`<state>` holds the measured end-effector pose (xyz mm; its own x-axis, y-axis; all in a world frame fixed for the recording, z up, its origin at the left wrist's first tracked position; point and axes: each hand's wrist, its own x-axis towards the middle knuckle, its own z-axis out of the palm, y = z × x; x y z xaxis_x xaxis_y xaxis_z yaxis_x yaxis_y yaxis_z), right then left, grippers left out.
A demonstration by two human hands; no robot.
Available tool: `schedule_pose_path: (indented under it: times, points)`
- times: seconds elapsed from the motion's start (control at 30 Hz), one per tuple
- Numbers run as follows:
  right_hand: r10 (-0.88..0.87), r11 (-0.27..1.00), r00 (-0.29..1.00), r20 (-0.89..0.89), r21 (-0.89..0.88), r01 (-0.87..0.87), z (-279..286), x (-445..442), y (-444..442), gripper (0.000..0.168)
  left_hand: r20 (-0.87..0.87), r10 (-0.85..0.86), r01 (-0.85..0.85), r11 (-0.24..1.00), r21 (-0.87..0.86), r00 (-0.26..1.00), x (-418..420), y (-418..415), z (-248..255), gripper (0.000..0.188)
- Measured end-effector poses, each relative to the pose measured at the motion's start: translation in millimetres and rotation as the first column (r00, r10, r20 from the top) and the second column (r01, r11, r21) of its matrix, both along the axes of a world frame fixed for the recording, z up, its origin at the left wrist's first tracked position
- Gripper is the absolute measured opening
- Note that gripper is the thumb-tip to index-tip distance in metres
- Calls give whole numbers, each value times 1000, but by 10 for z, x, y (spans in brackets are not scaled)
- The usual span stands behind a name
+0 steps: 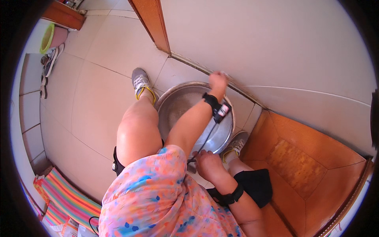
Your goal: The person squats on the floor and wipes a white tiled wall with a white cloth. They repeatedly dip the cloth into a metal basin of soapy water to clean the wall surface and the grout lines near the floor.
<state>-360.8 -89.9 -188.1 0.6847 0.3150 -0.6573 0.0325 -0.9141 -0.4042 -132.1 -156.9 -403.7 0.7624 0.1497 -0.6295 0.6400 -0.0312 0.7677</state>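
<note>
A round metal basin (180, 103) lies between my two shoes, close to the wall. My left hand (218, 81) is at the basin's far rim, next to the foot of the wall, with its fingers curled and blurred. Whether it grips anything is hard to make out. At the near rim, my right hand (208, 164) has its fingers bent over the edge of the basin. Black straps circle both wrists; the left one carries a small black device (222, 112) with a thin dark cable (207, 137) crossing above the basin.
An orange-brown tiled ledge (296, 157) rises on the right. A brown door frame (151, 26) meets the pale wall (266, 44) ahead. Leftward are a pink-and-green bin (57, 37), shoes (51, 62) and striped fabric (68, 189). Pale tiles (97, 89) cover the floor.
</note>
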Motion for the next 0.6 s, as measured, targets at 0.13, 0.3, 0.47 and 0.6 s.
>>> schedule_pose_path:
  times: [0.13, 0.3, 0.47, 0.6]
  points:
    - [-38, 999, 999, -4, 13, 38, 28, 35, -3, 26, 98, 71, -90, 974, 206, 993, 221, 377, -80, 20]
    - [19, 999, 1000, 2, 34, -19, -19, 1, 36, 32, 234, -178, 173, 984, 41, 956, -96, -22, 283, 18]
    - [-22, 998, 999, -25, 51, 24, -25, 1, 20, 35, 187, -213, 243, 958, -155, 959, -235, -191, 849, 18]
    - [18, 1000, 999, -35, -21, -19, -41, 73, -4, 32, 133, -120, 108, 989, 99, 984, 7, 94, 229, 19]
